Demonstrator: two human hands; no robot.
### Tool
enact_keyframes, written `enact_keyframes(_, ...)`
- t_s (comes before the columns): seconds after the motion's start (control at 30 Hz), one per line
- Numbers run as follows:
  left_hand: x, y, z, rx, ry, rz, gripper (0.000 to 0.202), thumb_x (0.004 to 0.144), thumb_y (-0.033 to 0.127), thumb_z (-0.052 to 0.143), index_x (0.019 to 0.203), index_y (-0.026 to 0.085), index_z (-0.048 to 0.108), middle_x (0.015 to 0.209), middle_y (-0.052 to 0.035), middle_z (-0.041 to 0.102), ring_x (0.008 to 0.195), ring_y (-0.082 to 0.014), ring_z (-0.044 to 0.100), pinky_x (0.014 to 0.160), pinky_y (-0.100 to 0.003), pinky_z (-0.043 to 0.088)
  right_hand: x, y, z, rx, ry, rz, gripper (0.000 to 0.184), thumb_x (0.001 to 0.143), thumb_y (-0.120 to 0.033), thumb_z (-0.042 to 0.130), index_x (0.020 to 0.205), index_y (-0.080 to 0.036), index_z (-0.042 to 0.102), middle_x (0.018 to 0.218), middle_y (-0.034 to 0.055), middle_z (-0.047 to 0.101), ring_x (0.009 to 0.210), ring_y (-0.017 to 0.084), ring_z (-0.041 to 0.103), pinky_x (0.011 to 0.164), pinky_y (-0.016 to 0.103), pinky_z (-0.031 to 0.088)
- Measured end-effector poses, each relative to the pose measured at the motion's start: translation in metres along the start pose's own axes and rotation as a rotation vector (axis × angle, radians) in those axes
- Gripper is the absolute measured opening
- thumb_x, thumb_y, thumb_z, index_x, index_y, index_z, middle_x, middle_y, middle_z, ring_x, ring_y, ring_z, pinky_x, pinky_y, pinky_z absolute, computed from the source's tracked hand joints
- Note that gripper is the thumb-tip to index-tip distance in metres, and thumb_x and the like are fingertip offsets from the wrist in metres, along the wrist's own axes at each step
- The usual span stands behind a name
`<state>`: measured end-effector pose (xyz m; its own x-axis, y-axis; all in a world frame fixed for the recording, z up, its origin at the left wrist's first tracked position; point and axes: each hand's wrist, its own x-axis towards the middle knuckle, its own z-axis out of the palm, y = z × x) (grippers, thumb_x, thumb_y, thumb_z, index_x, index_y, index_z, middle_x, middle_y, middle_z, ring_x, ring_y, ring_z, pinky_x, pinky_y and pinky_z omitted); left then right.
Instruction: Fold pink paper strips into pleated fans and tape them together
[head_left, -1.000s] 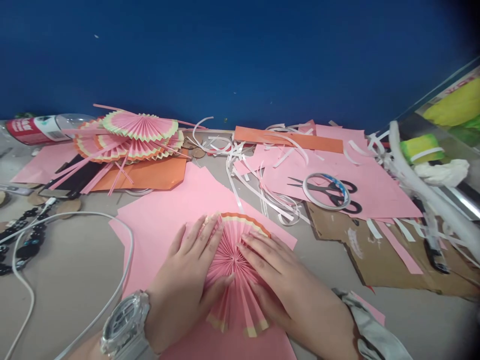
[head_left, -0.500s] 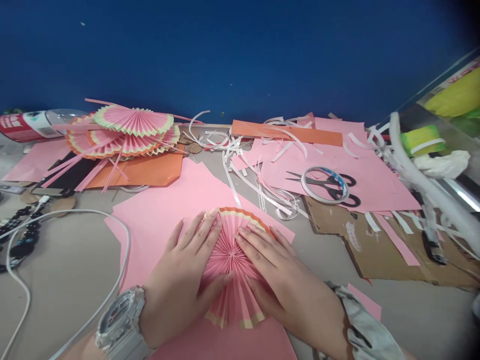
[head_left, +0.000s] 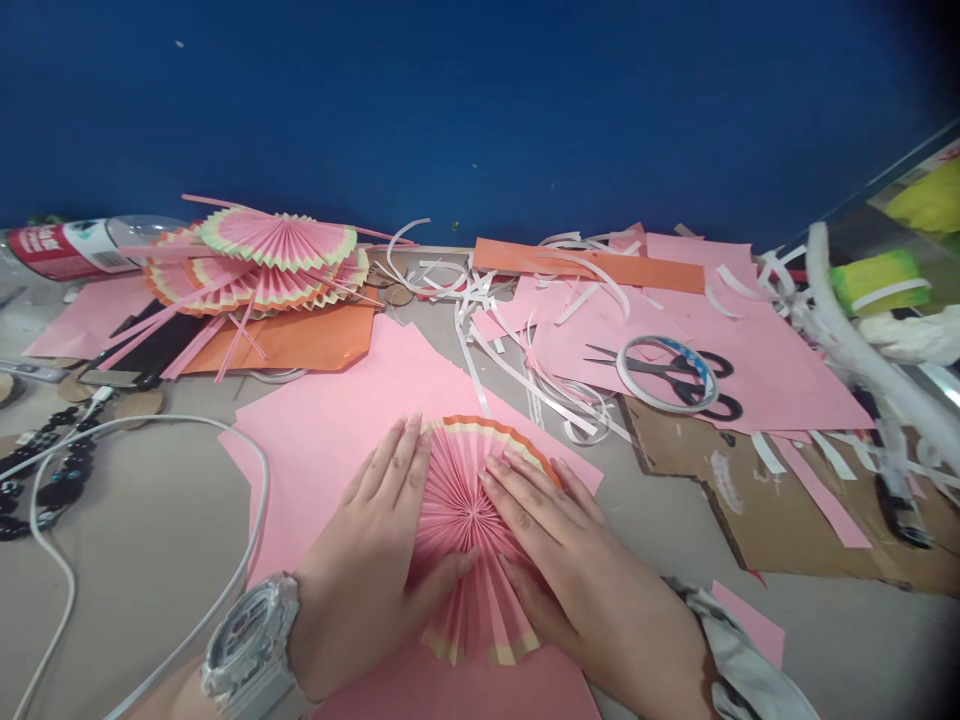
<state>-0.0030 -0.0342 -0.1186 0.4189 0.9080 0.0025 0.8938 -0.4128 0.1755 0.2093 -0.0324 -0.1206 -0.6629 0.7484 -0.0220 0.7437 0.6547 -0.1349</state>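
I'm pressing left hand (head_left: 367, 575) and right hand (head_left: 574, 575), spread flat, onto the pleated fan (head_left: 457, 505) | it's lying on the pink sheet (head_left: 330, 430) by the desk's (head_left: 135, 560) front edge | I'm judging even pressure near its centre best.

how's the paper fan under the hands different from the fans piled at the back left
The fan under the hands lies alone, pressed flat by the left hand and right hand. The piled fans overlap in a stack, untouched. The pressed fan rests on a pink sheet, the pile partly on orange paper. Loose pink strips lie across the pile, none on the near fan. Both are pink pleats with yellow and orange edging.
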Motion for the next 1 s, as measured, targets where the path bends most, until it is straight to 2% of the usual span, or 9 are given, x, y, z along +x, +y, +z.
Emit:
enact_keyframes(0.2,0.002,-0.001,-0.001,-0.026,0.015,0.021,0.081,0.084,0.053,0.041,0.143,0.009,0.007,0.152,-0.0105,0.009,0.138,-0.0273,0.009,0.110,-0.043,0.025,-0.001,0.000,0.001,-0.018,0.011,-0.007,0.057,0.088,-0.022,0.033,0.142,-0.015,0.019,0.149,-0.0001,0.017,0.137,0.019,0.017,0.106,0.046,0.031)
enact_keyframes(0.37,0.003,-0.002,-0.002,-0.046,-0.002,0.025,0.082,0.083,0.056,0.039,0.143,0.008,0.009,0.152,-0.0105,0.009,0.138,-0.0266,0.008,0.111,-0.042,0.023,-0.001,0.000,0.002,-0.029,0.000,-0.006,0.057,0.088,-0.022,0.032,0.143,-0.015,0.017,0.149,-0.0002,0.016,0.137,0.018,0.014,0.106,0.046,0.029)
enact_keyframes(0.57,0.004,-0.003,-0.004,-0.116,0.008,0.036,0.082,0.083,0.054,0.043,0.144,0.012,0.006,0.151,-0.0110,0.014,0.138,-0.0261,0.012,0.110,-0.044,0.023,0.001,0.000,-0.001,-0.026,-0.001,-0.007,0.056,0.088,-0.022,0.031,0.143,-0.015,0.019,0.149,0.0002,0.016,0.138,0.018,0.014,0.107,0.047,0.027)
enact_keyframes(0.8,0.007,-0.006,-0.005,-0.325,0.028,-0.046,0.098,0.073,0.056,0.058,0.143,0.018,0.000,0.148,-0.0124,0.021,0.137,-0.0266,0.018,0.109,-0.045,0.028,-0.001,-0.001,-0.003,0.028,-0.005,-0.011,0.058,0.086,-0.022,0.034,0.142,-0.014,0.021,0.148,0.0015,0.022,0.136,0.020,0.021,0.106,0.050,0.027)
enact_keyframes(1.0,0.013,-0.004,-0.005,-0.378,0.015,-0.098,0.113,0.064,0.066,0.059,0.141,0.021,-0.011,0.147,-0.0137,0.024,0.136,-0.0267,0.021,0.106,-0.046,0.032,-0.001,-0.001,-0.002,0.046,0.003,0.009,0.057,0.088,-0.031,0.035,0.142,-0.015,0.022,0.148,0.0000,0.022,0.135,0.019,0.021,0.106,0.050,0.027)
